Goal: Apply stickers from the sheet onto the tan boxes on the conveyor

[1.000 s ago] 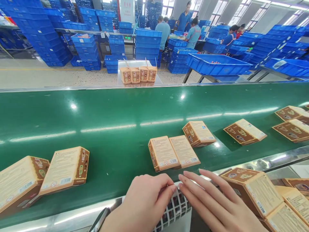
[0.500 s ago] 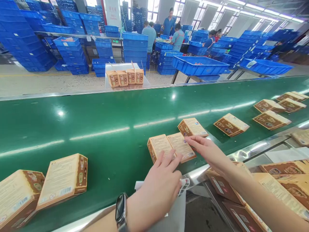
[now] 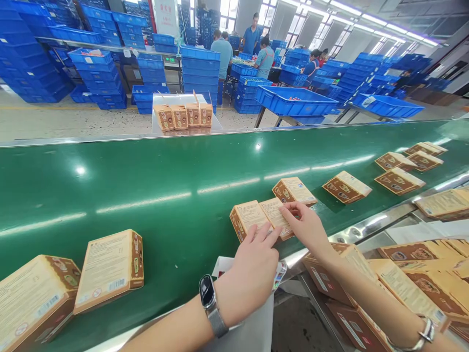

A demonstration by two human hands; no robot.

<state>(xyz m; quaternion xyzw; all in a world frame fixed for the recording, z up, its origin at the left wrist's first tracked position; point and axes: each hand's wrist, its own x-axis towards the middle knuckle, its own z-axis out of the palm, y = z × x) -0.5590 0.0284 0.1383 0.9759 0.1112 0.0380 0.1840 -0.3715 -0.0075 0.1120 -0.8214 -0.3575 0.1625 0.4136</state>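
Observation:
My left hand (image 3: 257,261) lies across two brown-and-cream cardboard boxes on the green conveyor belt, its fingers spread over their near edges. These are the left box (image 3: 249,215) and the right box (image 3: 273,209), side by side with their printed cream faces up. My right hand (image 3: 307,226) is closed, thumb and fingers together at the right box's upper face. The small coloured sticker seen there in the earlier view is now covered by the fingertips. Just behind stands another box (image 3: 295,189) with a small blue sticker on its face. A white sheet with coloured prints (image 3: 280,275) shows partly under my left hand.
Two larger-looking boxes (image 3: 108,266) lie near left on the belt (image 3: 164,171); several more (image 3: 346,187) lie to the right. Piled boxes (image 3: 432,283) fill the right side. Four-sided blue crates (image 3: 296,101) and several people stand beyond the belt.
My right fingers have curled in and come down closer on the right box. The two boxes under my hands have shifted slightly right, and the view has turned a little.

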